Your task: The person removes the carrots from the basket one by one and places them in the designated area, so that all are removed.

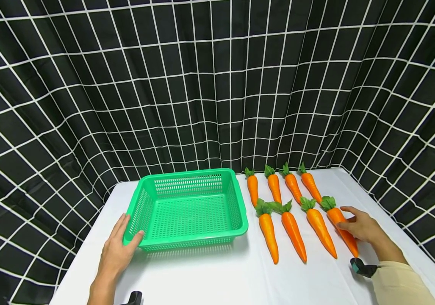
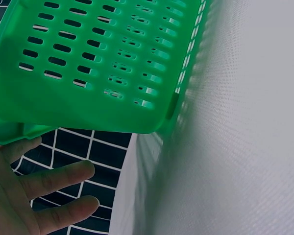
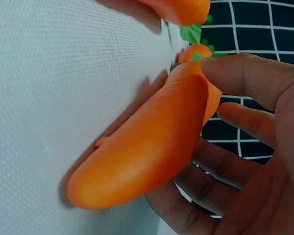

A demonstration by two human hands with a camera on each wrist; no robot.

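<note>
Several orange carrots with green leafy tops lie in two rows. My right hand is at the rightmost front carrot. Its thumb reaches across the carrot's upper part, while the other fingers lie along the far side, loosely bent. In the right wrist view that carrot rests on the white cloth, its leaves mostly hidden. At the near left corner of a green plastic basket, my left hand has its thumb on the rim. The left fingers extend outside the basket wall, spread and fairly straight.
The basket stands left of the carrots, its slotted floor bare. Behind the front row lie the back-row carrots, close to the dark curtain with white grid lines. White cloth covers the table.
</note>
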